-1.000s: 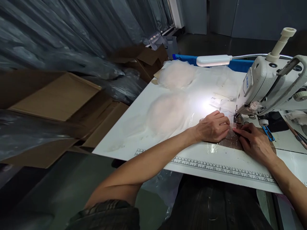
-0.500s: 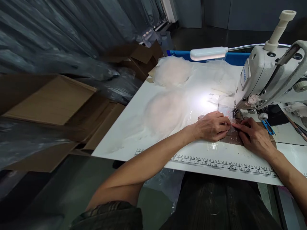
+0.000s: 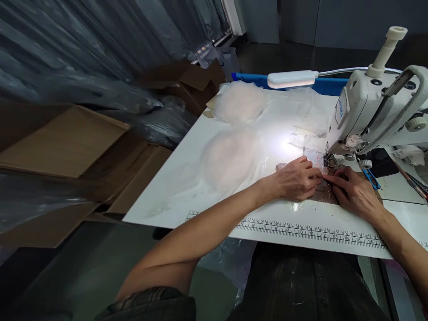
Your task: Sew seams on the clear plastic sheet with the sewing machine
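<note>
At the sewing machine (image 3: 364, 102), my left hand (image 3: 299, 179) is closed, its fingertips pressed down just in front of the presser foot (image 3: 329, 161). My right hand (image 3: 356, 191) meets it from the other side, index finger and thumb pinched close to the left fingertips. Between them is a small piece of thin, pale fabric, mostly covered by the fingers. A pinkish sheer edge (image 3: 280, 166) shows behind my left hand. Beside the foot, a clear plastic guide (image 3: 314, 156) with small pink marks lies on the table.
Two mounds of sheer pale fabric (image 3: 230, 156) lie on the white table (image 3: 180, 178). A ruler strip (image 3: 301, 232) runs along its front edge. A white lamp (image 3: 292, 79) lights the work. Right of the machine are blue snips (image 3: 371, 178) and a black phone (image 3: 384, 162). Cardboard boxes (image 3: 63, 138) stand left.
The view has shifted slightly. Both hands keep nearly the same pose and place by the presser foot.
</note>
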{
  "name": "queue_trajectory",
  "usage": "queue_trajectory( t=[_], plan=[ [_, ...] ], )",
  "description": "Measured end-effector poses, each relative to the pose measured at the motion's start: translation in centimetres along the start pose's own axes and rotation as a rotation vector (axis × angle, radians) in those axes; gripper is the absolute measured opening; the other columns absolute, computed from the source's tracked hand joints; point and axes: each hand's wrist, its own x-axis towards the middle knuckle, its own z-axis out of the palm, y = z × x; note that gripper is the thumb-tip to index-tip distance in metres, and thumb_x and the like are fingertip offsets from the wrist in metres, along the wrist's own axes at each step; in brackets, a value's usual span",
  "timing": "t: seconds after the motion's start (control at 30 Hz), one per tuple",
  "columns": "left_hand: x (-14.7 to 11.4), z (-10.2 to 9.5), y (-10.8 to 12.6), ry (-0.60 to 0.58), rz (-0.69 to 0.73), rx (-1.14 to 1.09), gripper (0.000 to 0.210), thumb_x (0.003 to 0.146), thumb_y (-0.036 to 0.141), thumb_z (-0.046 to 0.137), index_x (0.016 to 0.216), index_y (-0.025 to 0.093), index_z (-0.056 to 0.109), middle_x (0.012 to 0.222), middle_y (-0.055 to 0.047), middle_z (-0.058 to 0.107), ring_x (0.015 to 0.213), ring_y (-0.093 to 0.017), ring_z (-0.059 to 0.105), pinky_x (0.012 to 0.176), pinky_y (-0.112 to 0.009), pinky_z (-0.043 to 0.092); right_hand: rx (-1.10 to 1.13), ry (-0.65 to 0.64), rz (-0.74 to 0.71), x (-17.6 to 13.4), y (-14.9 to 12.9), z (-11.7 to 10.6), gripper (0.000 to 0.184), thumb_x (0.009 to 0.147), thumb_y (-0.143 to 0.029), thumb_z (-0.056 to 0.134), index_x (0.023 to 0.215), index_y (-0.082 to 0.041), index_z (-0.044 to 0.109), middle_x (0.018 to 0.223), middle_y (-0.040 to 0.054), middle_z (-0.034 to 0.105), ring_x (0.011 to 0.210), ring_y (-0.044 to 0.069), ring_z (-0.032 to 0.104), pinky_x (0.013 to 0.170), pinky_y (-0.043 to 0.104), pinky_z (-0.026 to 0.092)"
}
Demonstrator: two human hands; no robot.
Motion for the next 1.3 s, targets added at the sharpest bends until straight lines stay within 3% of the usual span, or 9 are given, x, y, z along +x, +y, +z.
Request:
queue_trajectory(
  t=[0.27, 0.47, 0.7, 1.0, 1.3],
  plan=[
    [0.1, -0.1, 0.0, 0.049, 0.030, -0.034, 0.025, 0.091, 0.021, 0.045, 0.084, 0.018, 0.069, 0.095, -0.006, 0.070, 0.086, -0.020, 0.058, 0.088, -0.039, 0.039, -0.062, -0.016, -0.008, 0.2, -0.5, -0.3, 0.036, 0.095, -0.022, 0.044, 0.122, -0.022, 0.068, 0.102, 0.0109, 0.061, 0.081, 0.018, 0.062, 0.048, 0.023, 0.045],
    [0.2, -0.2, -0.3, -0.064, 0.005, -0.091, 0.028, 0.092, 0.022, 0.043, 0.090, 0.018, 0.070, 0.103, -0.009, 0.068, 0.079, -0.019, 0.057, 0.078, -0.037, 0.040, -0.098, -0.029, 0.013, 0.4, -0.5, -0.1, 0.037, 0.095, -0.023, 0.042, 0.121, -0.023, 0.068, 0.101, 0.0109, 0.060, 0.074, 0.017, 0.059, 0.043, 0.023, 0.041],
    [0.0, -0.1, -0.5, -0.007, -0.021, -0.063, 0.031, 0.095, 0.030, 0.043, 0.097, 0.013, 0.069, 0.100, -0.008, 0.067, 0.078, -0.020, 0.058, 0.076, -0.036, 0.037, -0.173, -0.060, 0.040, 0.9, -0.7, 0.0, 0.040, 0.094, -0.024, 0.039, 0.124, -0.022, 0.066, 0.101, 0.0120, 0.060, 0.064, 0.015, 0.056, 0.039, 0.023, 0.036],
    [0.0, 0.2, -0.9, -0.035, -0.034, -0.060, 0.040, 0.097, 0.032, 0.036, 0.109, 0.008, 0.065, 0.120, -0.012, 0.064, 0.089, -0.022, 0.061, 0.081, -0.039, 0.039, -0.130, -0.030, 0.026, 0.7, -0.5, 0.0, 0.039, 0.096, -0.025, 0.037, 0.123, -0.022, 0.065, 0.102, 0.0117, 0.061, 0.068, 0.018, 0.061, 0.043, 0.025, 0.039],
    [0.3, 0.0, -1.0, -0.103, -0.140, -0.140, 0.042, 0.098, 0.036, 0.037, 0.119, 0.009, 0.062, 0.125, -0.013, 0.061, 0.094, -0.021, 0.061, 0.088, -0.040, 0.039, -0.286, -0.239, 0.119, 1.8, -1.2, -0.6, 0.041, 0.096, -0.027, 0.037, 0.129, -0.026, 0.062, 0.106, 0.0118, 0.064, 0.057, 0.015, 0.056, 0.042, 0.026, 0.030]
  ],
)
